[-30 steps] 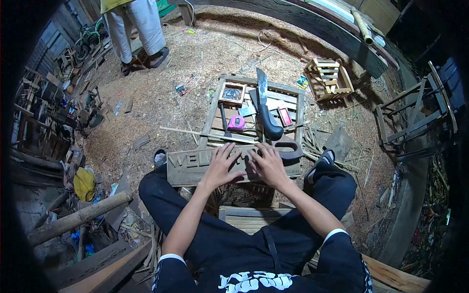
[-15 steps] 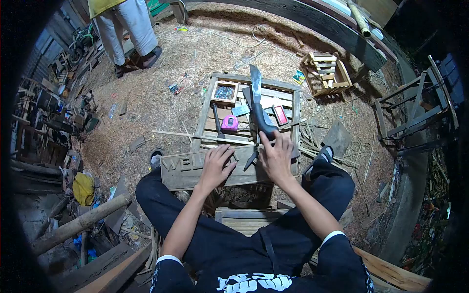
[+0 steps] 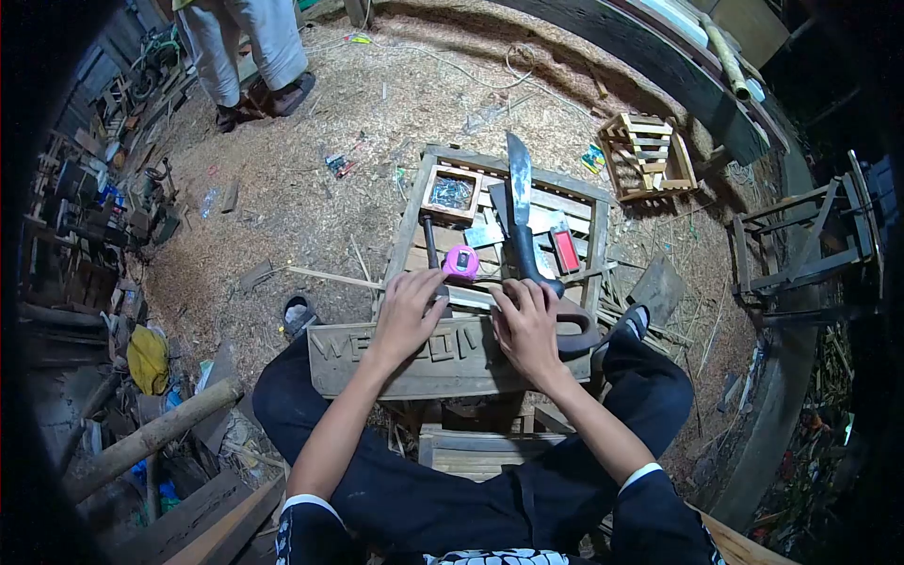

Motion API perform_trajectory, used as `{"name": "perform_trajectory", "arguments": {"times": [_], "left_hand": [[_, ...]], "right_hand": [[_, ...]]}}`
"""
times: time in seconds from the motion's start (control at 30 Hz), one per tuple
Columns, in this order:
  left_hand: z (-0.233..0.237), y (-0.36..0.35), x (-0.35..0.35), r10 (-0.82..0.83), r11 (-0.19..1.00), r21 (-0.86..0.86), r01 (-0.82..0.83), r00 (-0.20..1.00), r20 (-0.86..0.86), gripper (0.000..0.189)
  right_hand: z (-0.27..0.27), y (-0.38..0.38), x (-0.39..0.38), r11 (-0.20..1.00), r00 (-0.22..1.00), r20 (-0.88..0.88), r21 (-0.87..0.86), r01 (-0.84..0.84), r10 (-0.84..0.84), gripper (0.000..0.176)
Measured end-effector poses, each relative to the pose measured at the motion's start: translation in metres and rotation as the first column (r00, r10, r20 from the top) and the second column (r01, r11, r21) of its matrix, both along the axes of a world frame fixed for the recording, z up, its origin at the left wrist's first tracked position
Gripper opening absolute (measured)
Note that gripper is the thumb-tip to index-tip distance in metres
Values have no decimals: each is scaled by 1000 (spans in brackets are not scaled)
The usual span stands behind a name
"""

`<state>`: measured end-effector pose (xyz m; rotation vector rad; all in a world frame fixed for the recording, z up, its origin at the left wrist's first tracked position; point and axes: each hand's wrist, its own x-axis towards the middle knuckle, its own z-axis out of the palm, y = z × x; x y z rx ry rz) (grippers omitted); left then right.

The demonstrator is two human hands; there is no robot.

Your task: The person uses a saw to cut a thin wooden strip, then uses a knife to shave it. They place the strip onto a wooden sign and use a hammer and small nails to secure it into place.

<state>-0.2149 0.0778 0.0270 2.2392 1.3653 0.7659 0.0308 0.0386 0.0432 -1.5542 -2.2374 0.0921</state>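
A wooden board (image 3: 428, 379) with raised letters, WELCOM partly readable, lies across the front of a slatted wooden crate before my knees. My left hand (image 3: 407, 315) rests on its upper left part, fingers stretched over the top edge. On the right side of the board is my right hand (image 3: 529, 331), fingers apart and bent over that edge, hiding some letters. Just beyond its fingertips is the black handle of a broad-bladed machete (image 3: 520, 184). A brown saw handle (image 3: 582, 337) shows to the right of that hand. Near my left fingertips sits a pink tape measure (image 3: 461, 263).
A wooden box of nails (image 3: 452, 194), a dark-handled tool (image 3: 430, 243) and a red case (image 3: 565, 250) lie on the crate (image 3: 596, 235). Another slatted crate (image 3: 650, 155) stands back right. A person (image 3: 259, 47) stands at upper left on shavings.
My right hand has drawn back from the machete handle onto the board's edge. The thin dark blade on the board no longer shows, and the saw handle has come into sight. The view has shifted.
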Motion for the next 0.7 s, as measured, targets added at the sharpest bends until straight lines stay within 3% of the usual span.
{"name": "perform_trajectory", "arguments": {"times": [0.07,0.13,0.17,0.27,0.4,0.47,0.53,0.6,0.63,0.67,0.7], "left_hand": [[-7,4,-6,7,1000,-3,-7,1000,4,40],[-10,11,-15,-41,994,-103,24,984,-173,30],[-11,13,-15,-26,998,-62,18,990,-142,25],[-5,18,-15,-121,993,-14,121,976,-179,23],[-17,18,-14,-127,991,28,134,975,-185,22],[-20,16,-14,-43,999,0,43,992,-121,23],[1,14,-16,-26,999,34,30,993,-118,27],[20,11,-17,39,965,264,-10,994,-103,29],[21,8,-22,63,969,247,-6,972,-225,38],[24,5,-23,67,968,252,-9,973,-223,38],[27,4,-23,155,923,381,-64,964,-215,42]], "right_hand": [[-3,9,-4,1000,1000,-28,3,-7,7,35],[-5,18,-10,996,999,10,-78,-31,32,25],[-6,23,-15,995,999,33,-95,-33,37,14],[-17,28,-24,988,982,183,-157,-12,41,13],[-25,28,-34,992,987,163,-126,14,7,15],[-19,32,-34,986,989,144,-167,2,22,12],[-17,38,-34,990,997,-14,-116,-81,80,14],[-6,37,-36,986,992,-103,-141,-90,76,14],[4,37,-39,980,979,-190,-168,-104,72,15],[11,38,-41,974,960,-274,-192,-123,67,16],[12,41,-45,975,911,-389,-114,-193,135,18]]}}
